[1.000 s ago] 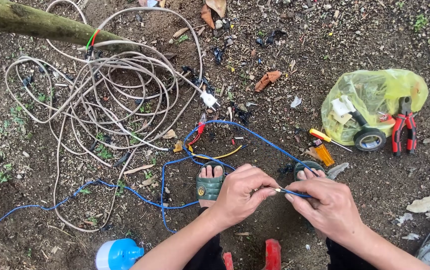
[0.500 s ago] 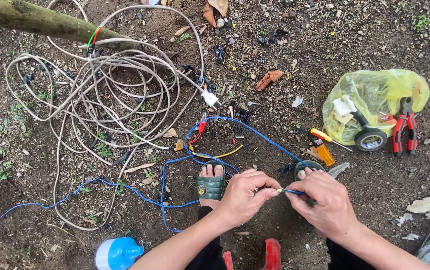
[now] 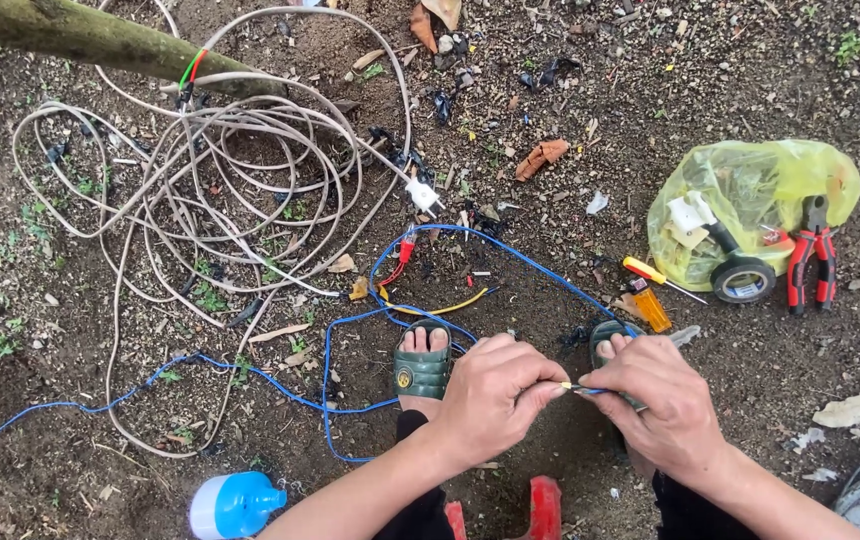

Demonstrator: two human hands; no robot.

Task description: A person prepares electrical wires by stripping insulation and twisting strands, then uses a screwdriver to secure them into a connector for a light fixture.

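Low over the bare dirt, the left hand (image 3: 490, 395) and right hand (image 3: 665, 405) meet, each pinching the stripped end of a blue wire (image 3: 510, 255) between fingertips. The wire loops away across the ground past green sandals (image 3: 422, 368). Beyond lie a tangled beige cable (image 3: 200, 180), a yellow plastic bag (image 3: 750, 200), and red pliers (image 3: 812, 262).

Left hand (image 3: 490, 395) and right hand (image 3: 665, 405) meet at the end of thin blue wire (image 3: 530, 262), above two sandalled feet (image 3: 422, 362). Coiled beige cable (image 3: 200, 190) lies far left; yellow plastic bag (image 3: 750, 200) right, red-handled pliers (image 3: 812, 262) beside it, orange-handled screwdriver (image 3: 655, 275) left of bag.
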